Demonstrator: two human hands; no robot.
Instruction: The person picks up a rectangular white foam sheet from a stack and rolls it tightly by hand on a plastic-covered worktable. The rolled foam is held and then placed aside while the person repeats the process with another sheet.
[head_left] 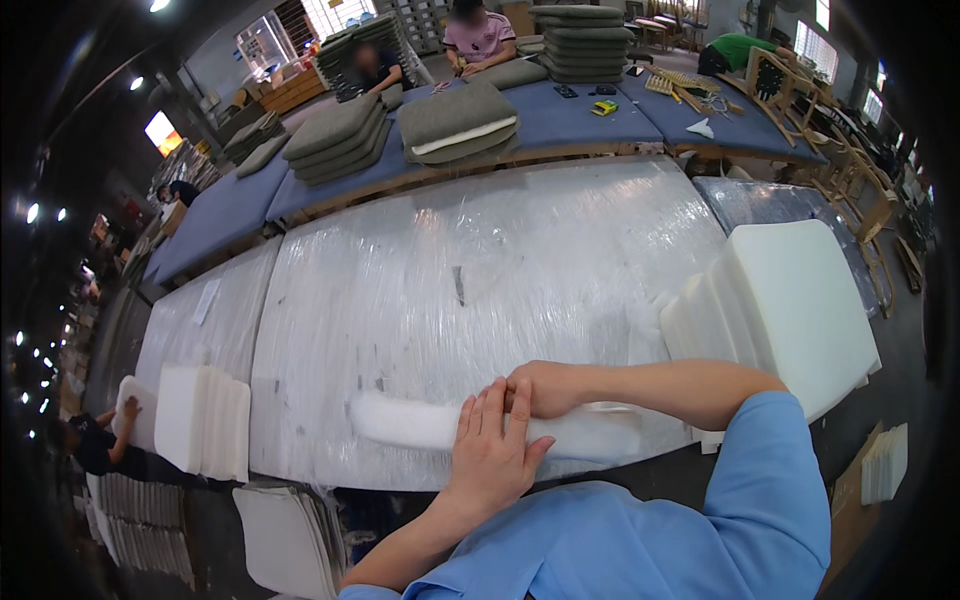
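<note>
A long, soft strip of white wadding (400, 421) lies along the near edge of the plastic-covered table (440, 290), right in front of me. My left hand (496, 440) rests on the middle of it with the fingers stretched out and the thumb apart. Just beyond, my right hand (546, 388) is closed at the strip's far side, touching my left fingertips. Its curled fingers are mostly hidden, so what they hold does not show.
Stacked white foam pads (800, 310) stand on the right, with another white stack (200, 420) at the left. Across the far blue table (590, 120) lie grey-green cushions (455, 115). Several people work around, one handling a white pad at far left. Wooden chair frames (860, 190) are at far right.
</note>
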